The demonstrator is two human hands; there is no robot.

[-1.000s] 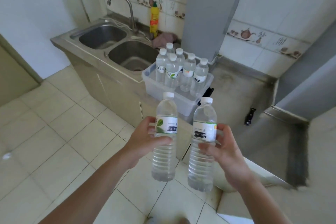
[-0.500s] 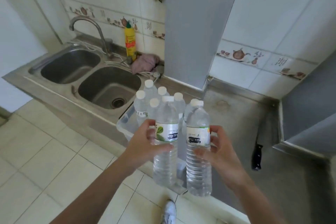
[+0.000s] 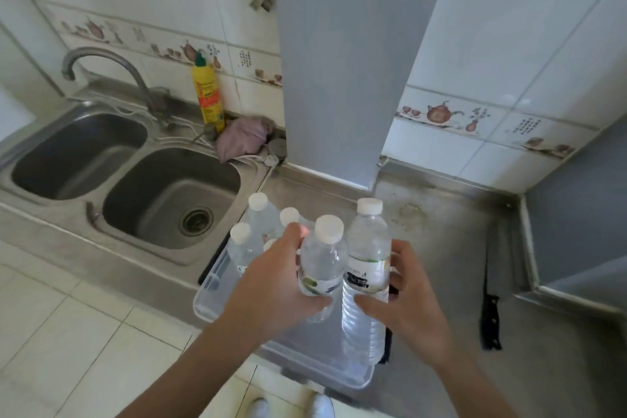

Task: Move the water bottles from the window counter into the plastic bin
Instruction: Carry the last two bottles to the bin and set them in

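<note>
While held over the bin: two bottles
left hand (image 3: pixel 274 285): fingers wrapped round green-leaf-label water bottle (image 3: pixel 322 268)
right hand (image 3: pixel 407 302): clasping black-print-label water bottle (image 3: pixel 368 268)
label text: too blurry tbh
clear plastic bin (image 3: pixel 217 285): more capped bottles (image 3: pixel 252 231)

I am counting six clear plastic water bottles with white caps (image 3: pixel 364 258): two held, four standing in the one translucent plastic bin (image 3: pixel 217 285). I am also seeing two steel sink basins (image 3: pixel 169 193), one yellow squeeze bottle (image 3: pixel 207 95) and one black-handled knife (image 3: pixel 491 319).
</note>
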